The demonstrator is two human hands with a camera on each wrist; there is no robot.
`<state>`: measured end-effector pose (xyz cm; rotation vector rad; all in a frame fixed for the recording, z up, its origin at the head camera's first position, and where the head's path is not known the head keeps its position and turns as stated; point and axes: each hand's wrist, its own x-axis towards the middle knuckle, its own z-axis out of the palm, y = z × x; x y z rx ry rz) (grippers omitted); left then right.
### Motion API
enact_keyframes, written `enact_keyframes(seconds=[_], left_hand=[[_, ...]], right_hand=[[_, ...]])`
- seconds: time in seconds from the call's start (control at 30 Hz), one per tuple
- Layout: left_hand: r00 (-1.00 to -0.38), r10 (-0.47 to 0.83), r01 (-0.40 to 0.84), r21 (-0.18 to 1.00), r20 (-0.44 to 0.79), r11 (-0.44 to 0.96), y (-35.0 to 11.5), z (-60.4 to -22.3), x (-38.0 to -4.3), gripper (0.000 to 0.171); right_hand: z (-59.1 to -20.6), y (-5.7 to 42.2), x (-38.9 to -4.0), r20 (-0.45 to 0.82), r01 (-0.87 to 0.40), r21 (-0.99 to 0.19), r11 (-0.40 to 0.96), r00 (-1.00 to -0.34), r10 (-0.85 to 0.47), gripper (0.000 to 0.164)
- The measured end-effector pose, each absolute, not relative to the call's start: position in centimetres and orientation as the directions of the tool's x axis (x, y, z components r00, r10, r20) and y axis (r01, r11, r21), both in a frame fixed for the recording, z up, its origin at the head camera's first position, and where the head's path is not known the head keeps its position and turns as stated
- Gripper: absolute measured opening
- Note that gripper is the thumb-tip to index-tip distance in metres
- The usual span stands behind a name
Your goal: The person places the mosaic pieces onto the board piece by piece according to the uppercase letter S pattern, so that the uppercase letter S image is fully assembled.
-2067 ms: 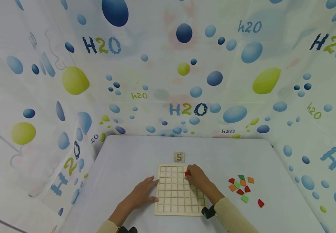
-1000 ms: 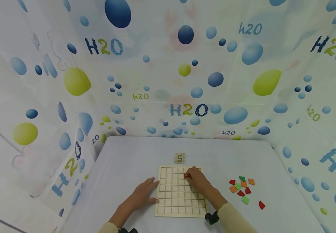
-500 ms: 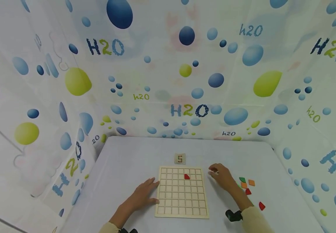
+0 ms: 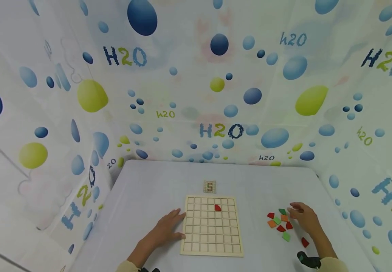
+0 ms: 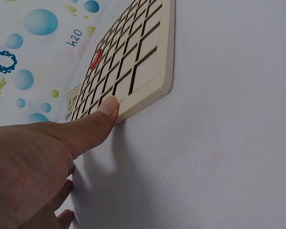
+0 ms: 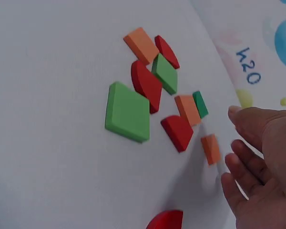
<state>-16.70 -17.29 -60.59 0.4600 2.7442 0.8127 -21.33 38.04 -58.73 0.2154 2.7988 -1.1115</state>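
Note:
My left hand (image 4: 165,228) rests at the left edge of a wooden grid board (image 4: 212,229), fingers spread. In the left wrist view its thumb (image 5: 102,114) touches the board's rim. One red quarter-round tile (image 4: 217,207) lies in a square of the board's upper part. To the right, my right hand (image 4: 304,217) is over the far side of a loose tile group, holding nothing, its fingers relaxed. Closest to its fingertips are a small orange tile (image 6: 210,149) and a dark green tile (image 6: 200,104). That orange tile is hidden by the hand in the head view.
A small pattern card (image 4: 209,186) with an S-like figure lies beyond the board. The group also has red (image 6: 147,87), light green (image 6: 128,113) and orange tiles. One red tile (image 4: 305,242) lies apart, nearer me. Printed cloth walls (image 4: 189,94) surround the table.
My right hand has let go of the red tile, leaving it on the board, and moved right to the loose tiles. My left hand has stayed at the board's edge.

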Motion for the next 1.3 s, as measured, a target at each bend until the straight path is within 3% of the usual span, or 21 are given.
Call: enact_keyframes(seconds=[0.13, 0.37, 0.87, 1.3], left_hand=[[-0.918, 0.376, 0.251, 0.553, -0.123, 0.795, -17.3, -60.7, -16.7, 0.088], [-0.915, 0.386, 0.259, 0.557, -0.121, 0.789, -17.3, -60.5, -16.7, 0.087], [-0.914, 0.386, 0.261, 0.545, -0.127, 0.797, -17.2, -60.4, -16.5, 0.087], [-0.921, 0.369, 0.241, 0.56, -0.127, 0.792, -17.2, -60.4, -16.3, 0.087]], right_hand=[[-59.7, 39.7, -20.7, -0.236, 0.249, -0.66, 0.709, -0.964, 0.119, 0.069], [-60.0, 40.4, -20.1, -0.308, 0.258, -0.639, 0.725, -0.949, 0.067, 0.067], [-60.3, 40.0, -20.7, -0.173, 0.136, -0.563, 0.815, -0.984, 0.045, 0.043], [-60.1, 39.5, -20.7, -0.156, 0.162, -0.544, 0.823, -0.984, 0.09, 0.036]])
